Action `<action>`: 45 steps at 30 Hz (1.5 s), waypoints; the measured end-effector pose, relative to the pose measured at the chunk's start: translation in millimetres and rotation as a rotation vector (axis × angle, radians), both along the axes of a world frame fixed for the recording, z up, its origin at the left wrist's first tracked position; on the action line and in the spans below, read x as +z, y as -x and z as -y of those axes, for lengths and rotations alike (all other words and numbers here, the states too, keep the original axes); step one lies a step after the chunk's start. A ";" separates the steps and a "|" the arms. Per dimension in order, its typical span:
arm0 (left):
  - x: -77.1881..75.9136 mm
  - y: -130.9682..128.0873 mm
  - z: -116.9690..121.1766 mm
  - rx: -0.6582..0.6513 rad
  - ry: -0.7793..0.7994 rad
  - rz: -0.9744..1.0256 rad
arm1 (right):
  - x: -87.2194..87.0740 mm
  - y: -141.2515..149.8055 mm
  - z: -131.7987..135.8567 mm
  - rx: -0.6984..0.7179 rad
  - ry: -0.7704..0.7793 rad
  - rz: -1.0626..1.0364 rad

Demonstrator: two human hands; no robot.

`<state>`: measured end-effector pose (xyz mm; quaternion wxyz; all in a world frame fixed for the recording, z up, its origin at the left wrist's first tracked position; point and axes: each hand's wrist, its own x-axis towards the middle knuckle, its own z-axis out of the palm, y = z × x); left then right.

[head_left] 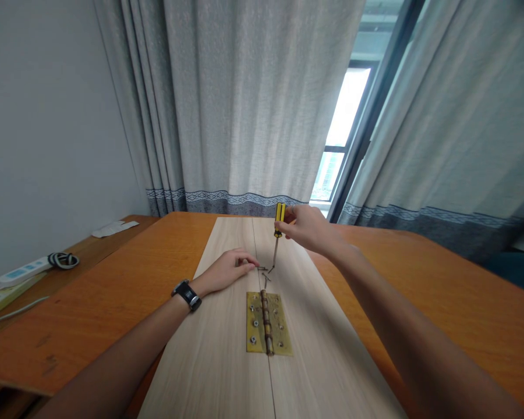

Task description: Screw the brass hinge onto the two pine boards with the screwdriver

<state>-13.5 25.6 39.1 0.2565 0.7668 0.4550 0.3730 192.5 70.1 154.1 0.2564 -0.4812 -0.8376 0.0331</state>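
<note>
My right hand [308, 228] grips a screwdriver [280, 221] by its yellow and black handle. The shaft points down, its tip close to several loose screws [266, 278] lying beyond the hinge. My left hand [227, 269] rests low over the boards, thumb and index finger closed at the end of a screw [262, 268]. Nearer to me, a brass hinge [254, 331] lies flat across the seam between two pale wooden boards [218, 349]. Screw heads show in its left leaf; the right leaf shows several holes.
Under the boards is an orange-brown wooden table [148, 273]. A white power strip [24, 273] with a coiled dark cable [63, 260] lies at the left, with folded paper [114, 228] behind it. Grey curtains [262, 105] hang beyond the table's far edge, beside a window [347, 110].
</note>
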 end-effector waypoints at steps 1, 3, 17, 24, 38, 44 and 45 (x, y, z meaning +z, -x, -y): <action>0.0 -0.2 0.1 0.000 -0.004 -0.003 | 0.3 0.2 0.3 -0.001 -0.006 0.004; 0.0 -0.9 0.6 0.000 -0.012 -0.006 | 1.9 0.8 2.2 0.002 -0.008 -0.011; -4.5 -2.9 -2.1 0.057 -0.078 0.013 | 16.5 5.7 24.4 0.087 0.034 -0.296; -11.3 1.6 -8.6 0.110 -0.119 0.025 | 19.6 10.0 40.5 0.342 0.217 -0.107; -16.0 3.4 -16.0 0.035 -0.207 0.129 | 5.5 27.5 56.1 0.443 0.179 0.069; -19.0 5.7 -17.4 -0.004 -0.210 0.086 | 6.0 25.8 54.7 0.451 0.178 0.086; -19.3 5.7 -17.4 -0.008 -0.210 0.087 | 6.0 25.9 54.8 0.450 0.177 0.086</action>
